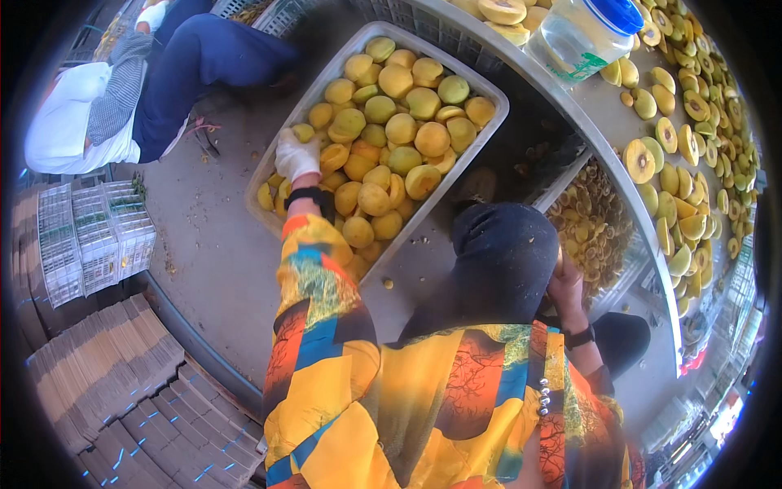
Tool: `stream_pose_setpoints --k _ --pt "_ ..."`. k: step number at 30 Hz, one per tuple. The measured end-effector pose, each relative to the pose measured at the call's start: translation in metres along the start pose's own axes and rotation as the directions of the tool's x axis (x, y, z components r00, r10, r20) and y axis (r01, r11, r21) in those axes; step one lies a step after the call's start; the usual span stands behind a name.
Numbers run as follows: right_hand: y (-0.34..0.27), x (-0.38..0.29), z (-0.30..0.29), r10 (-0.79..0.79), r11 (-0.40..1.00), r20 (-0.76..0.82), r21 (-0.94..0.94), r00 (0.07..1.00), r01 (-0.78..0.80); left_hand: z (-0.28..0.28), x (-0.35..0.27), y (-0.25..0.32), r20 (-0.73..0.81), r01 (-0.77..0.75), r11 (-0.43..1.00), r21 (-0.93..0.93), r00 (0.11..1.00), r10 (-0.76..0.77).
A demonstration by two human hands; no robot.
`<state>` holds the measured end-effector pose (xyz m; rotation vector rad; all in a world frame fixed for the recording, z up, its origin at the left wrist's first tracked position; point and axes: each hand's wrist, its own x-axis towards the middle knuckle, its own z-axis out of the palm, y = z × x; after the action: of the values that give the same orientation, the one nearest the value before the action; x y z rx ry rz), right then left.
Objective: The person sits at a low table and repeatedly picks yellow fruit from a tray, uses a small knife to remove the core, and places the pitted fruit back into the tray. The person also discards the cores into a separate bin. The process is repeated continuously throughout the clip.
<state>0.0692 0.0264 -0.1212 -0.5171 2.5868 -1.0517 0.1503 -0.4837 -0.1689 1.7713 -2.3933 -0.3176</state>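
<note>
My left hand [297,154], in a white glove, is at the left side of a large pale plastic crate [441,205] of yellow-green stone fruit [396,80]. Its fingers close around one small fruit [303,132] near the rim. The fruit in the crate is mostly round, and some pieces look cut. My right hand [566,286] is bare and lies against the side of my dark-clothed knee [504,263], next to a crate of small brown-yellow pieces [589,217]. Its fingers are partly hidden by the knee, so what it holds cannot be told.
A curved metal table edge [602,131] runs along the right, with halved stone fruit [639,160] and a clear jar with a blue lid [583,46] on the table. Another person [208,55] sits at upper left. White plastic crates [98,235] and stacked flat cardboard [107,360] stand at left.
</note>
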Motion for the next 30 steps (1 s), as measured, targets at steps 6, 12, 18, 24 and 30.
stream_pose_setpoints --k 6,12,18,24,30 --pt "0.002 0.004 0.008 -0.015 1.0 0.062 0.014 0.998 0.015 -0.009 0.02 0.006 0.201 -0.133 0.965 0.226 0.976 0.087" --pt "-0.003 0.008 0.001 0.03 1.0 0.012 -0.01 0.999 -0.03 -0.015 0.003 -0.004 0.263 -0.185 0.94 0.288 0.959 0.108" --pt "-0.002 0.01 0.007 -0.051 0.999 0.069 0.013 0.996 0.051 -0.008 0.013 -0.011 0.215 -0.176 0.971 0.162 0.967 0.139" --pt "-0.005 0.011 0.003 -0.024 0.999 0.066 0.038 0.998 0.021 0.006 -0.002 0.011 0.071 -0.205 0.919 0.337 0.979 0.192" --pt "-0.005 0.01 0.007 0.001 1.0 0.035 0.014 0.999 -0.001 -0.013 0.009 0.001 0.361 -0.181 0.911 0.371 0.932 0.038"
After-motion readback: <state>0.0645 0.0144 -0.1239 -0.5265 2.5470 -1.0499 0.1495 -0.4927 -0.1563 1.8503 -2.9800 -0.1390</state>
